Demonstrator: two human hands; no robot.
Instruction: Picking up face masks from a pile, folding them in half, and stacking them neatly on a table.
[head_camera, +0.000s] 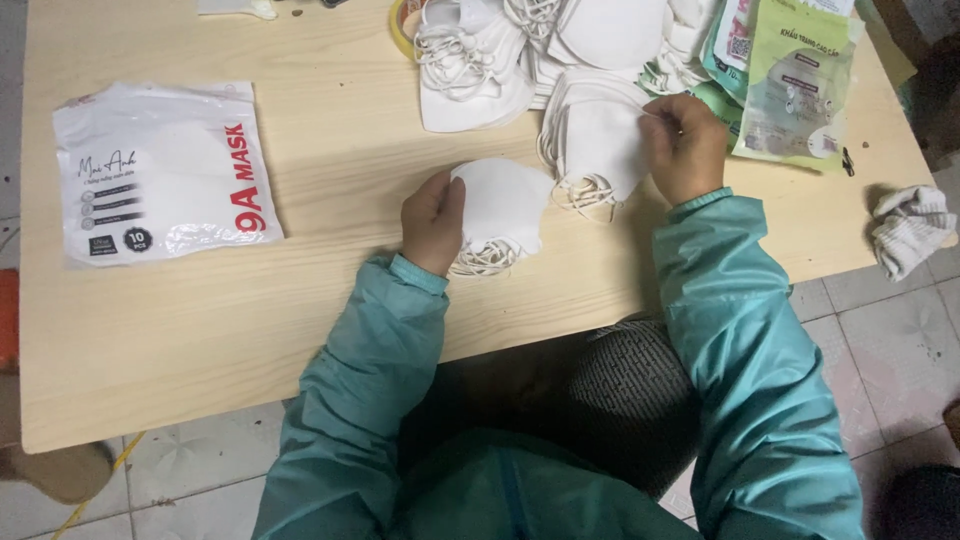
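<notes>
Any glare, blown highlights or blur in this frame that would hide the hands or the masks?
Head view: soft, even light, weak shadows. Glare on the glossy white pouch. White masks nearly blown out, folds hard to separate. Left hand and right hand reasonably sharp.

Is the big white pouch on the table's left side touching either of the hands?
No, the white pouch lies far left, while the left hand and right hand hold white masks.

Pouch (165, 175) left of masks (500, 215)
</notes>
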